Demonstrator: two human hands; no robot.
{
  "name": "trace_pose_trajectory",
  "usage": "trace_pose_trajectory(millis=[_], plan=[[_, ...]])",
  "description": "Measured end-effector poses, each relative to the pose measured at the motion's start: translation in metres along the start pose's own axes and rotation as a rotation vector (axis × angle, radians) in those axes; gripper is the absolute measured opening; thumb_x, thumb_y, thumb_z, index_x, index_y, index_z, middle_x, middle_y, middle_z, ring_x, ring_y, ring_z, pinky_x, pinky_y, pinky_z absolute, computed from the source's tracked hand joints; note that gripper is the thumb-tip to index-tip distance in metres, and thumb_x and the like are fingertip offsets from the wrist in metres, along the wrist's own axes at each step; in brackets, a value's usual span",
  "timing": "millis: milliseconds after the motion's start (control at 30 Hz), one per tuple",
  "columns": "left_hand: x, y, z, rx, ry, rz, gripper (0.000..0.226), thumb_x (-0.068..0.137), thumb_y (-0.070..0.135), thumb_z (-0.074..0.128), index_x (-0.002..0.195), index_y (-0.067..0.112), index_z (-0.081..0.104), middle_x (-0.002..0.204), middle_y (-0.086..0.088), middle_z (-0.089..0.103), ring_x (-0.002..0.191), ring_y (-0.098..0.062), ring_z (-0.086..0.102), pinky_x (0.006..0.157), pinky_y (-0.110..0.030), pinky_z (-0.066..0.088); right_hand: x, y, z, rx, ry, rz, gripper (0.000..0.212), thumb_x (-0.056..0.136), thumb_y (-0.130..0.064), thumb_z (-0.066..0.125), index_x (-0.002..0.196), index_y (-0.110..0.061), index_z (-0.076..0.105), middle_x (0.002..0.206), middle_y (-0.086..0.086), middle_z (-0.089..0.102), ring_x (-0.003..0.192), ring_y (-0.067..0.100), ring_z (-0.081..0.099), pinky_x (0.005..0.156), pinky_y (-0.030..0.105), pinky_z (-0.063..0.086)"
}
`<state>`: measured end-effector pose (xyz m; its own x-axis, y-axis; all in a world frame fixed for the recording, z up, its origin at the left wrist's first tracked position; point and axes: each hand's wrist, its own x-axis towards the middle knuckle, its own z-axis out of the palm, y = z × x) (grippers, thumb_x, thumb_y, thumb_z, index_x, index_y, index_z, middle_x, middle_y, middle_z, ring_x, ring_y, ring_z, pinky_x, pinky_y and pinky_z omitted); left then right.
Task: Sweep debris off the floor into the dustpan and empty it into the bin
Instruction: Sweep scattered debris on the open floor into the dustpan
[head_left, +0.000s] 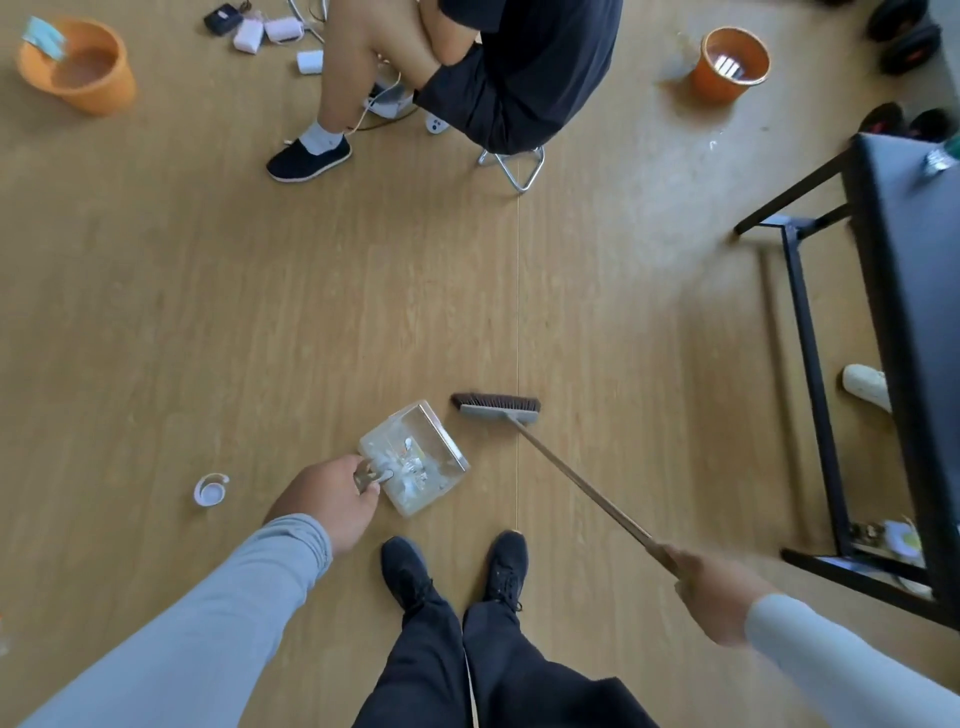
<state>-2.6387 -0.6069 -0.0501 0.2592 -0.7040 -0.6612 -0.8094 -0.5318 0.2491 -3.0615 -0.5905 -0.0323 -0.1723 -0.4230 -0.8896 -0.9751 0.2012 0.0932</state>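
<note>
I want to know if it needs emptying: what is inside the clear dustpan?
The dustpan holds a heap of crumpled white and clear scraps with a few coloured bits. The left hand grips its handle; what lies beneath the heap is hidden.

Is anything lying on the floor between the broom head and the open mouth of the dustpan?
No. In the head view the strip of wooden floor between the broom head and the dustpan is bare; the debris is already inside the pan.

A workroom or recording space: wood-look floor (260, 312), chargers and cables (270, 31), folding stool (511, 166), black metal-framed table (904, 291).
</note>
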Motion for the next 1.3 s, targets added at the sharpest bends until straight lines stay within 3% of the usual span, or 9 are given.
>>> trace_pose_trajectory(millis=[133,200,267,333,467,567,800,1100,1300], plan=[[-0.009,0.014,0.003,-0.004,-0.011,0.013,0.04,0.096,0.038,0.055,0.135,0.027,0.057,0.096,0.01,0.06,0.088,-0.016,0.062,0.078,-0.029,0.052,-0.024,0.04,-0.024,0.393,0.191,-0.101,0.041,0.102,-0.039,0.052,0.143,-0.038,0.048,0.136,-0.006,0.061,0.076,-0.016,0.041,0.068,0.001,0.035],[-0.011,0.022,0.009,-0.003,-0.02,0.024,0.037,0.096,0.039,0.054,0.132,0.028,0.057,0.092,0.015,0.059,0.086,-0.016,0.065,0.075,-0.029,0.054,-0.04,0.047,-0.034,0.709,0.126,-0.027,0.055,0.089,-0.066,0.046,0.14,-0.044,0.044,0.124,-0.011,0.061,0.071,-0.016,0.047,0.077,-0.002,0.038],[-0.013,0.029,0.017,-0.001,-0.03,0.031,0.036,0.097,0.039,0.053,0.131,0.029,0.057,0.091,0.017,0.058,0.082,-0.015,0.065,0.071,-0.028,0.055,-0.044,0.055,-0.03,0.171,-0.034,-0.014,0.05,0.104,-0.05,0.037,0.149,-0.03,0.044,0.124,0.005,0.056,0.096,0.027,0.059,0.114,0.027,0.032],[-0.012,0.033,0.027,0.009,-0.02,0.03,0.039,0.097,0.038,0.053,0.135,0.029,0.055,0.106,0.012,0.066,0.085,-0.016,0.065,0.075,-0.029,0.054,-0.032,0.058,-0.031,-0.372,-0.052,-0.09,0.044,0.107,-0.029,0.041,0.147,-0.011,0.047,0.138,0.009,0.053,0.129,0.033,0.047,0.122,0.048,0.014],[-0.003,0.034,0.031,0.043,0.014,0.008,0.031,0.097,0.037,0.053,0.127,0.03,0.059,0.088,0.017,0.06,0.074,-0.014,0.063,0.067,-0.028,0.052,0.027,0.043,-0.027,0.627,0.089,0.292,0.033,0.098,-0.013,0.05,0.131,-0.011,0.053,0.087,0.007,0.067,0.056,0.003,0.064,0.075,0.031,0.063],[0.004,0.033,0.028,0.056,0.025,-0.017,0.03,0.097,0.038,0.053,0.125,0.031,0.06,0.078,0.02,0.051,0.068,-0.015,0.065,0.059,-0.026,0.051,0.043,-0.007,-0.003,0.495,0.05,0.23,0.029,0.095,-0.009,0.049,0.122,-0.004,0.058,0.085,0.012,0.059,0.057,0.012,0.053,0.075,0.041,0.062],[0.008,0.039,0.031,0.089,0.047,-0.009,0.023,0.094,0.039,0.054,0.112,0.027,0.062,0.087,0.011,0.063,0.075,-0.017,0.062,0.064,-0.029,0.05,0.018,-0.066,0.052,0.26,-0.141,0.002,0.046,0.099,-0.007,0.042,0.143,-0.018,0.037,0.099,0.005,0.058,0.063,0.012,0.052,0.053,0.02,0.05],[0.004,0.035,0.031,0.07,0.072,-0.003,0.028,0.093,0.038,0.054,0.119,0.031,0.061,0.094,0.01,0.067,0.078,-0.019,0.063,0.063,-0.028,0.047,-0.031,0.025,-0.063,0.79,-0.413,0.076,0.039,0.093,-0.001,0.06,0.128,-0.019,0.058,0.069,0.014,0.047,0.047,0.018,0.034,0.04,0.025,0.027],[-0.003,0.035,0.038,0.07,0.097,-0.003,0.018,0.093,0.037,0.054,0.107,0.029,0.062,0.083,0.009,0.064,0.075,-0.018,0.062,0.059,-0.028,0.045,-0.021,0.013,-0.052,0.496,-0.167,0.023,0.051,0.097,-0.004,0.051,0.143,-0.027,0.048,0.071,0.012,0.051,0.045,0.017,0.043,0.039,0.026,0.033]])
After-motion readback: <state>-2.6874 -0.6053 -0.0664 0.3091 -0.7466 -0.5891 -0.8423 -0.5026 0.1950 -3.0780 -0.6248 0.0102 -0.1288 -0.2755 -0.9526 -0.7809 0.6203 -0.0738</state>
